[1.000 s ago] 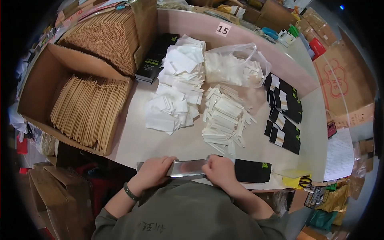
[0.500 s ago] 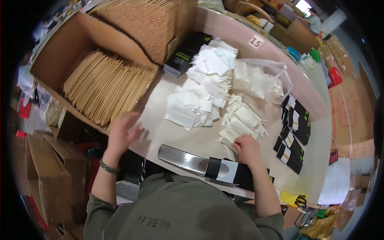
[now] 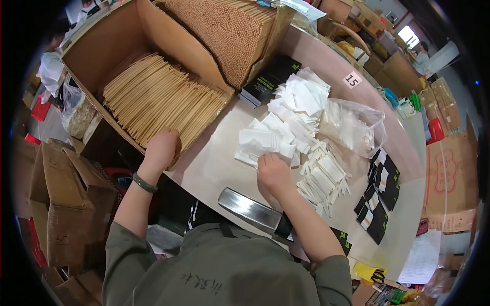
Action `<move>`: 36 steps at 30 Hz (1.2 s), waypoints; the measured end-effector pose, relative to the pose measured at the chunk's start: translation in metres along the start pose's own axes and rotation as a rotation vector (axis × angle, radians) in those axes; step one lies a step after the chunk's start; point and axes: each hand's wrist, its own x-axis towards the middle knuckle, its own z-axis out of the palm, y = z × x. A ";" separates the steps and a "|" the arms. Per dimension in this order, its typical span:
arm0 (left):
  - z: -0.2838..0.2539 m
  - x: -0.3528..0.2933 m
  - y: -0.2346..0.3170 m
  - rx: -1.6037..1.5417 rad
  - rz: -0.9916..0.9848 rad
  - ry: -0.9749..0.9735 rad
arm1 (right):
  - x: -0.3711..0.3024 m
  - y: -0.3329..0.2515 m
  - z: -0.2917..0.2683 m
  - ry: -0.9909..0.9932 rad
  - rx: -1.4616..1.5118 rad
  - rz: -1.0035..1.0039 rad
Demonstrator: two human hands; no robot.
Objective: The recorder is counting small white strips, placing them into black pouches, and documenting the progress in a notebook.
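My left hand (image 3: 163, 147), a green bangle at its wrist, is curled at the near ends of the thin wooden sticks (image 3: 163, 99) in an open cardboard box (image 3: 102, 43). Its fingertips are partly hidden among them. My right hand (image 3: 274, 173) pinches at the near edge of a heap of flat white paper pieces (image 3: 260, 137). Just right of that hand lies a loose pile of narrow white packets (image 3: 324, 171). Closer to me is a curved shiny metal channel (image 3: 249, 206), its right end inside a black sleeve (image 3: 284, 227) partly covered by my right forearm.
Behind the first box, another box holds upright bundled sticks (image 3: 224, 35). Black printed cartons (image 3: 270, 81) and a clear plastic bag (image 3: 354, 125) stand at the back. Filled black sleeves (image 3: 377, 199) lie at right. Brown cartons (image 3: 69, 204) flank the table's left side.
My left hand has moved onto the sticks in the box. My right hand has left the narrow packets and moved left to the white paper heap. The whole view has shifted.
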 end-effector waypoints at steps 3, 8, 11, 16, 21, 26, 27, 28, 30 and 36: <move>0.003 -0.002 -0.001 0.086 0.040 -0.058 | -0.001 0.005 0.002 -0.141 0.001 0.184; -0.016 -0.015 0.009 -0.222 -0.067 0.262 | -0.012 -0.031 -0.089 -0.498 0.415 0.411; 0.013 -0.043 0.046 -0.608 -0.116 0.433 | -0.059 -0.052 -0.087 -0.603 0.351 0.298; 0.079 -0.101 0.096 -1.093 -0.249 0.117 | -0.069 -0.068 -0.087 -0.410 0.433 0.334; 0.057 -0.084 0.080 -1.097 -0.035 -0.154 | -0.069 -0.075 -0.091 -0.216 0.410 0.321; 0.027 -0.074 0.053 -1.191 -0.009 -0.619 | -0.108 -0.053 -0.126 -0.150 0.440 0.343; 0.025 -0.071 0.056 -1.065 -0.008 -0.640 | -0.115 -0.051 -0.126 -0.208 0.396 0.291; 0.024 -0.070 0.060 -0.938 -0.006 -0.658 | -0.120 -0.051 -0.125 -0.265 0.351 0.238; 0.036 -0.071 0.102 -0.964 0.104 -0.612 | -0.120 -0.050 -0.115 -0.254 0.405 0.217; 0.056 -0.083 0.176 -0.708 0.456 -0.071 | -0.110 -0.056 -0.110 -0.236 0.396 0.285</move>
